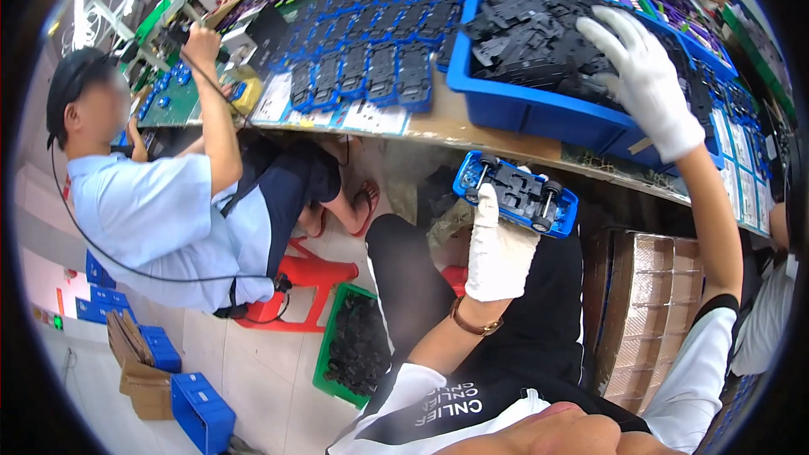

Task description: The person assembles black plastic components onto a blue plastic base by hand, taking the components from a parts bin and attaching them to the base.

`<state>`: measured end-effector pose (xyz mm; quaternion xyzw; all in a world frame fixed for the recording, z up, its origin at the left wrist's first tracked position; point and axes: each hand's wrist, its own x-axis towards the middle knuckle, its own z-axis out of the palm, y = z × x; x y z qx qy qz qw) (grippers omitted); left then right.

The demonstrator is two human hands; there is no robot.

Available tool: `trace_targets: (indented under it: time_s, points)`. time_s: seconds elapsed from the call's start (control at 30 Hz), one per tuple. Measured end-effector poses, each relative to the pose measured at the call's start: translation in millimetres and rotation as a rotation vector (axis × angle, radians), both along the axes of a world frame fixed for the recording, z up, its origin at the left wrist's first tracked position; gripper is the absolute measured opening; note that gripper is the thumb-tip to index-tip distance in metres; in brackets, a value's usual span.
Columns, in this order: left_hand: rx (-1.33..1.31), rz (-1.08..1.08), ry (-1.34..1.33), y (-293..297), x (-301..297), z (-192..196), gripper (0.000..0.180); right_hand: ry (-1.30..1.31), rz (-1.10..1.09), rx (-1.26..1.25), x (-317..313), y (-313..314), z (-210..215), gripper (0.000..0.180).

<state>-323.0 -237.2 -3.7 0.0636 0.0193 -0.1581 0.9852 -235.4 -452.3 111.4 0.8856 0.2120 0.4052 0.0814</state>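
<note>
My left hand [500, 259], in a white glove, is closed around a blue toy car [516, 192] above my lap. The car is turned underside up, so its black base and wheels at both ends show; my thumb lies across the base. Over the right part of a large blue bin [548, 115] is my right hand [649, 84], also gloved in white. Its fingers are spread with nothing visible in them. Black plastic car bases [531, 38] are heaped in the bin; whether my fingertips touch the heap, I cannot tell.
Rows of blue-and-black car bodies [366, 72] cover the bench left of the bin. A co-worker [168, 194] sits at the left, holding a corded tool. A green crate [354, 341] of black parts stands on the floor beside a red stool [312, 274]. Cartons [657, 295] sit under the bench.
</note>
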Motion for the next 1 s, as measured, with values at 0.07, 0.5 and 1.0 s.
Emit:
trace_targets:
  time_s: [0.07,0.5,1.0]
  points:
    - [-0.112,-0.038,0.006,4,0,-3,0.061,0.057,0.020,-0.175,35,-27,-5,0.042]
    - [-0.339,-0.136,-0.029,32,-6,-19,0.070,0.459,-0.102,0.689,-9,-53,-2,0.063]
    - [0.087,-0.088,-0.118,13,-26,-25,0.080,0.717,0.129,0.576,-130,114,-47,0.057]
